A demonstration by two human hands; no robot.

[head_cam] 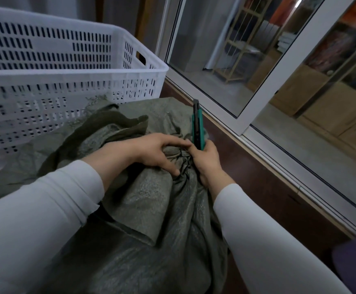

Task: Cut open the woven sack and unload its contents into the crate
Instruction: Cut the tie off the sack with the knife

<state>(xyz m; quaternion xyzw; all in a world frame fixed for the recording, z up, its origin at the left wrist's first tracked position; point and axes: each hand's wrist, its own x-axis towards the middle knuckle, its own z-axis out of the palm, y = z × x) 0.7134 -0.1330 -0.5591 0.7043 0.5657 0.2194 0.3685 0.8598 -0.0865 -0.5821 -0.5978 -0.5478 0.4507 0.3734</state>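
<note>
- We look down at a grey-green woven sack (143, 209) that fills the middle and lower part of the view, lying on a dark reddish-brown floor (264, 187).
- To the right, a strip of bare floor runs between the sack and the white frame of a sliding glass door (264, 98); the door's bottom track crosses diagonally, near the sack's far end.
- To the left, a white slotted plastic crate (71, 81) stands just behind the sack, its near wall touching or almost touching the crumpled fabric. We see nothing inside it.
- Behind the glass we make out wooden shelving and a pale floor, blurred.
- The sack looks dull, wrinkled and shiny in places, with a loose flap folded over towards the crate and a neck bunched tight with dark cord.
- Our left hand (151, 151) presses on the gathered neck, fingers curled into the fabric.
- Our right hand (208, 162) is wrapped around a teal utility knife (197, 128), held upright just beside the neck.
- Both arms wear pale long sleeves (45, 209).
</note>
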